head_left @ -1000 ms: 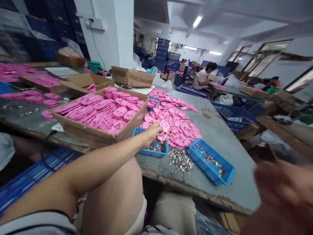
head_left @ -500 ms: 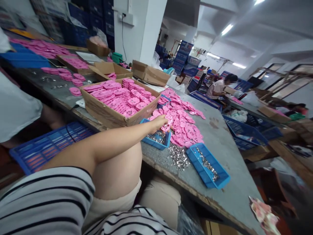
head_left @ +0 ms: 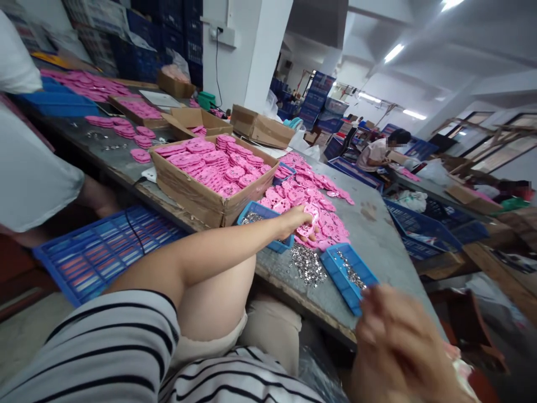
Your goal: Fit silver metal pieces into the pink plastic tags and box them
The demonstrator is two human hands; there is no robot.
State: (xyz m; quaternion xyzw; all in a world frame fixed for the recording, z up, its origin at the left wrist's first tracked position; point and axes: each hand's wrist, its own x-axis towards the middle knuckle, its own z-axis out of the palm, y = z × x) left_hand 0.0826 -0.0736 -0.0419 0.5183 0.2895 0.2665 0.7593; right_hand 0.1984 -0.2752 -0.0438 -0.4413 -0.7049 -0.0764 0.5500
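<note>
My left hand [head_left: 296, 219] reaches over the grey table [head_left: 377, 235] and is closed on a pink round plastic piece [head_left: 309, 218] at the near edge of a heap of the same pink pieces [head_left: 310, 198]. Just under that hand sits a small blue tray [head_left: 262, 215] of silver metal bits, and a loose pile of those bits [head_left: 308, 263] lies beside it. My right hand [head_left: 396, 341] is close to the camera at the lower right, blurred by motion, in front of a second blue tray [head_left: 346, 274]; its fingers cannot be made out.
A cardboard box [head_left: 201, 193] full of pink pieces stands left of the heap. More boxes and pink stacks lie further along the table. A blue crate [head_left: 100, 249] sits low at the left beside another person's white sleeve [head_left: 29, 173]. Other workers sit at the far tables.
My left hand has moved slightly right along the pink heap. My right hand has risen into view at the lower right. The camera has shifted a little.
</note>
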